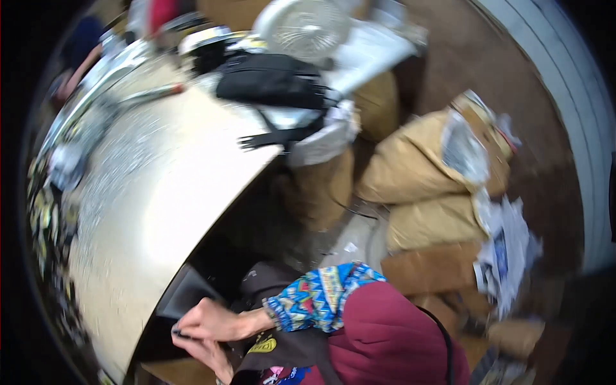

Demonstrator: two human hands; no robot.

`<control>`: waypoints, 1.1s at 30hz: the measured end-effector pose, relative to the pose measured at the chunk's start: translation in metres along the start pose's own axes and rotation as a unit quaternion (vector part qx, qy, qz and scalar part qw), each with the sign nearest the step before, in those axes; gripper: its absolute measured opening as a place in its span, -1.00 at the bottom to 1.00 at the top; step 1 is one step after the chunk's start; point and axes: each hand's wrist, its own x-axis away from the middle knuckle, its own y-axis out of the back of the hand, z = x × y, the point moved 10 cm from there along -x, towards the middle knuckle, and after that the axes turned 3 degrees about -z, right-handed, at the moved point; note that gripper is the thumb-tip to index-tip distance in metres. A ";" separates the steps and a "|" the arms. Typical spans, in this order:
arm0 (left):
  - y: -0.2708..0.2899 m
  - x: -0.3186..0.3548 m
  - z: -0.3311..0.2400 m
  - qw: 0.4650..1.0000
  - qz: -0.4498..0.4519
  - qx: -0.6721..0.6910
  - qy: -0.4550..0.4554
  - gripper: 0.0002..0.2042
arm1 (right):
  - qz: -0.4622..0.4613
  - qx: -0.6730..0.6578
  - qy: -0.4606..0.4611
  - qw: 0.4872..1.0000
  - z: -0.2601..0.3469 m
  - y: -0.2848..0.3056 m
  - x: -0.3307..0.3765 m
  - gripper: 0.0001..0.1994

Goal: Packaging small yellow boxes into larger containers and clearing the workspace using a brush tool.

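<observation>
**Hands at table's near edge, small dark item pinched**

Head view: picture is blurred. Right hand (215,321) comes in from lower right w/ a patterned blue cuff (321,296) and maroon sleeve (391,333). Fingers are curled close, tips pinching a small dark item (178,332); can't tell what it is. Left hand (208,355) sits just below, touching the right one, fingers bent toward the same item; can't tell if it grips anything. Both hands are just under the near edge of a pale table (160,192), over a dark gap beneath it.

On the table's far end lies a black bag (269,80), strap hanging over the edge. Behind it stands a white fan (301,25). Left rim of the table holds blurred clutter, too smeared to name.

To the right, on the brown floor, tan sacks (417,173) are stacked, w/ a cardboard box (443,266) & papers (507,250) beside them.
</observation>
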 end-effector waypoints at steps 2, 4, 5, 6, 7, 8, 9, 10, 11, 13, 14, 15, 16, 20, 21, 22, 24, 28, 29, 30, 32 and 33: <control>-0.018 0.009 -0.047 0.998 0.032 -0.023 -0.044 -0.26 | -0.012 -0.027 -0.066 0.997 -0.014 -0.001 0.003 -0.86; -0.026 0.002 -0.054 0.985 0.000 -0.169 -0.023 -0.37 | 0.034 0.030 -0.125 0.991 -0.021 0.008 0.006 -0.91; -0.031 -0.006 -0.058 0.977 0.000 -0.214 -0.012 -0.49 | 0.021 0.080 -0.071 0.994 -0.008 0.013 -0.001 -0.91; -0.032 -0.010 -0.064 0.976 -0.006 -0.218 0.025 -0.53 | 0.015 0.130 -0.015 0.991 0.005 0.014 -0.004 -0.91; -0.028 -0.010 -0.058 0.977 -0.018 -0.212 -0.009 -0.54 | 0.034 0.169 0.000 0.985 0.007 0.009 -0.004 -0.81; -0.023 -0.009 -0.063 0.979 -0.017 -0.202 -0.007 -0.55 | 0.039 0.175 0.010 0.984 0.006 0.003 -0.005 -0.81; -0.014 -0.010 -0.072 0.978 -0.035 -0.203 -0.030 -0.59 | 0.060 0.184 0.029 0.981 0.007 -0.006 -0.004 -0.81; -0.002 -0.009 -0.068 0.980 -0.044 -0.195 -0.024 -0.62 | 0.086 0.208 0.089 0.970 0.018 -0.024 -0.001 -0.80; 0.010 -0.007 -0.063 0.981 -0.051 -0.185 -0.021 -0.64 | 0.108 0.230 0.151 0.955 0.030 -0.041 0.004 -0.79; 0.021 -0.005 -0.063 0.984 -0.077 -0.159 0.001 -0.66 | 0.129 0.243 0.200 0.940 0.037 -0.055 0.007 -0.77; 0.020 -0.005 -0.062 0.984 -0.080 -0.159 0.003 -0.63 | 0.128 0.263 0.246 0.924 0.044 -0.061 0.009 -0.75; 0.019 -0.010 -0.060 0.985 -0.068 -0.156 0.010 -0.57 | 0.128 0.264 0.264 0.919 0.040 -0.062 0.007 -0.74; 0.016 -0.020 -0.068 0.991 -0.042 -0.124 -0.014 -0.52 | 0.145 0.256 0.247 0.923 0.032 -0.060 -0.003 -0.74; 0.074 -0.070 -0.087 0.964 -0.085 -0.226 -0.113 -0.35 | 0.191 0.271 0.157 0.930 0.014 -0.062 -0.038 -0.74; 0.111 -0.093 -0.078 0.942 -0.132 -0.300 -0.079 -0.37 | 0.178 0.270 0.170 0.931 0.018 -0.058 -0.047 -0.74; 0.155 -0.116 -0.071 0.928 -0.167 -0.332 0.006 -0.35 | 0.177 0.274 0.183 0.928 0.021 -0.055 -0.055 -0.76; 0.249 -0.142 -0.055 0.818 -0.271 -0.504 0.057 -0.37 | 0.187 0.294 0.179 0.920 0.027 -0.053 -0.067 -0.77; 0.272 -0.176 -0.097 0.662 -0.319 -0.651 -0.191 -0.38 | 0.231 0.369 0.200 0.878 0.010 -0.057 -0.102 -0.73; 0.258 -0.193 -0.101 0.684 -0.273 -0.639 -0.221 -0.40 | 0.244 0.401 0.240 0.850 0.005 -0.072 -0.112 -0.72; 0.251 -0.208 -0.103 0.685 -0.271 -0.637 -0.228 -0.40 | 0.259 0.429 0.278 0.819 -0.003 -0.093 -0.123 -0.70; 0.217 -0.248 -0.092 0.622 -0.165 -0.726 -0.241 -0.44 | 0.287 0.500 0.308 0.757 -0.027 -0.130 -0.151 -0.61; 0.208 -0.260 -0.096 0.623 -0.165 -0.724 -0.248 -0.44 | 0.280 0.524 0.317 0.739 -0.040 -0.140 -0.170 -0.60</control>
